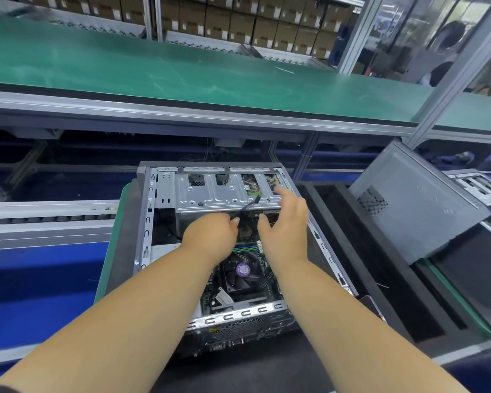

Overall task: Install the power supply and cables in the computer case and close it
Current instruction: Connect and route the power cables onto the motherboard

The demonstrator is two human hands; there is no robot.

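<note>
From my remote seat, I see one open computer case (165, 199) lying on its side on the work pad, my left hand (210, 236) pinching a thin black cable (245, 207) that runs up and to the right toward the drive cage (210, 191). My right hand (287, 222), fingers spread and holding nothing, hovers just right of the cable's far end and is nearer to it. One grey side panel (417, 199) leans tilted well to the right; I count two hands, one cable in hand.

Bright, even overhead light; soft glare streaks the long green conveyor belt (182, 72). Beyond it, stacked cardboard boxes (238, 21) look soft. Wide-angle distortion bends straight rails near frame edges.
</note>
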